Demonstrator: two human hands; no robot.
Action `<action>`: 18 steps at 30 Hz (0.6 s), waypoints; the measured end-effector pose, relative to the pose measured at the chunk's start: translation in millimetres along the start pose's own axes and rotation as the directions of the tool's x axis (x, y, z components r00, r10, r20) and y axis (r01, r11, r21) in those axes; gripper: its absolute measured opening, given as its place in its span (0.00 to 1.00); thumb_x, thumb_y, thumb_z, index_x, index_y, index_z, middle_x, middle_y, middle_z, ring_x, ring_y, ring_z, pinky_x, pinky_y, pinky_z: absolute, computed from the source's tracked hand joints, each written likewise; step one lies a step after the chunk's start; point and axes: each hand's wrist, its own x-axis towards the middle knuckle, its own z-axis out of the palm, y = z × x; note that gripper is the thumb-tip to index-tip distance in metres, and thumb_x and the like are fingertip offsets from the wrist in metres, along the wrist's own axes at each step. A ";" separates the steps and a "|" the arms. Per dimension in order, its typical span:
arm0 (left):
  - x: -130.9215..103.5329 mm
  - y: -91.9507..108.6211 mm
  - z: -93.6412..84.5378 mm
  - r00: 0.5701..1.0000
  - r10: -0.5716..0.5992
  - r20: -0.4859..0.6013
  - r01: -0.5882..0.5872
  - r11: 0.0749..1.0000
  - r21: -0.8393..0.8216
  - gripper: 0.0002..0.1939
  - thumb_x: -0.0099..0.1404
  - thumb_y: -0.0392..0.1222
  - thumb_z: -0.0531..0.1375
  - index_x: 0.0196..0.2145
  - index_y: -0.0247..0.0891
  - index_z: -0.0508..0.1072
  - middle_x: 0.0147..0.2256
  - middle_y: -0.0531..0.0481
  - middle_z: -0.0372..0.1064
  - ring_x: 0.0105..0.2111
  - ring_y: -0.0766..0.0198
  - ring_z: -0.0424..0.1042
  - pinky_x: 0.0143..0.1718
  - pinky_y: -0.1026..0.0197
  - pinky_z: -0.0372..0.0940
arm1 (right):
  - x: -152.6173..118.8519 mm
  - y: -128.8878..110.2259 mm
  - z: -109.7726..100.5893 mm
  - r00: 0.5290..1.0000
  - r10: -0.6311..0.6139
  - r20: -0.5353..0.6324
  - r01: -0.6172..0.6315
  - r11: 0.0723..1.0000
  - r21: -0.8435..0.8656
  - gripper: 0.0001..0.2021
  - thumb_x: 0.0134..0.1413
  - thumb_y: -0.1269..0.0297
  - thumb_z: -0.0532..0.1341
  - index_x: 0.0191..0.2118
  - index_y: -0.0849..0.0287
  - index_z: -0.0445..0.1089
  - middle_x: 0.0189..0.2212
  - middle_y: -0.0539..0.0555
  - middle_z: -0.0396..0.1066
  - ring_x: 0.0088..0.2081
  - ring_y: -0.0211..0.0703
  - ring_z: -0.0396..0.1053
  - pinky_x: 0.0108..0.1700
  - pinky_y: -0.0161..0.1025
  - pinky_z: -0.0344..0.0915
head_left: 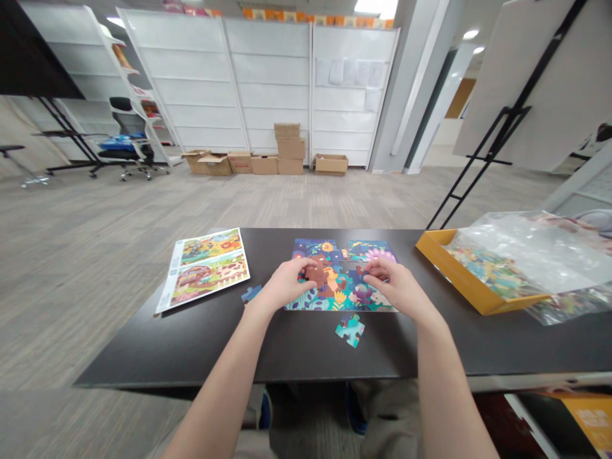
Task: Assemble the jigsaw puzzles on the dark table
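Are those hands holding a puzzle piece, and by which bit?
I can't tell for sure: the left hand curls over the puzzle; the right hand has fingertips by a dark piece's right edge.

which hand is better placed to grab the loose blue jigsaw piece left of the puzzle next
Likely the left hand: it is nearer the blue jigsaw piece, while the right hand is at the right side of the jigsaw puzzle.

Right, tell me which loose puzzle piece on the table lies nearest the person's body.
The mostly teal piece, lying on the near side of the puzzle; the blue piece lies farther back, off the puzzle's left side.
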 end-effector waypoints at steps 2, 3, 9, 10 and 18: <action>-0.7 -2.5 1.3 0.999 0.013 0.032 -0.015 0.997 0.072 0.25 0.58 0.43 0.68 0.53 0.39 0.74 0.50 0.44 0.75 0.49 0.53 0.73 0.55 0.53 0.66 | -0.4 -0.6 -0.2 1.000 0.008 -0.001 -0.008 1.000 -0.005 0.08 0.50 0.58 0.63 0.34 0.55 0.70 0.29 0.52 0.75 0.31 0.44 0.73 0.37 0.42 0.69; -0.8 -3.8 2.1 0.999 0.016 0.050 -0.021 0.994 0.105 0.26 0.59 0.44 0.68 0.55 0.38 0.74 0.52 0.42 0.73 0.52 0.51 0.71 0.56 0.52 0.65 | -0.5 -0.9 -0.4 1.000 0.012 -0.003 -0.012 1.000 -0.006 0.08 0.50 0.58 0.63 0.35 0.55 0.70 0.29 0.52 0.75 0.31 0.44 0.73 0.37 0.41 0.69; -1.1 -5.9 2.7 0.990 0.001 0.138 -0.038 0.963 0.267 0.23 0.65 0.51 0.63 0.55 0.38 0.75 0.58 0.40 0.67 0.56 0.47 0.66 0.60 0.48 0.60 | 0.2 2.5 -1.1 0.999 0.039 -0.018 -0.039 0.998 -0.046 0.07 0.50 0.59 0.63 0.35 0.55 0.69 0.26 0.50 0.75 0.29 0.44 0.73 0.36 0.41 0.68; -1.4 -4.9 2.0 0.990 -0.007 0.143 -0.034 0.958 0.285 0.23 0.66 0.51 0.62 0.55 0.39 0.75 0.58 0.41 0.66 0.56 0.46 0.65 0.59 0.47 0.60 | 0.6 5.1 -1.2 0.999 0.044 -0.022 -0.045 0.998 -0.051 0.07 0.50 0.59 0.62 0.34 0.54 0.69 0.26 0.50 0.75 0.29 0.44 0.73 0.36 0.41 0.68; -5.4 4.3 0.1 0.986 -0.022 0.163 -0.040 0.930 0.366 0.23 0.68 0.53 0.58 0.56 0.43 0.75 0.60 0.42 0.65 0.54 0.45 0.66 0.55 0.45 0.63 | 11.3 24.5 -3.3 0.989 0.105 -0.102 -0.111 0.993 -0.051 0.07 0.49 0.60 0.64 0.35 0.53 0.71 0.28 0.52 0.77 0.30 0.47 0.76 0.32 0.40 0.69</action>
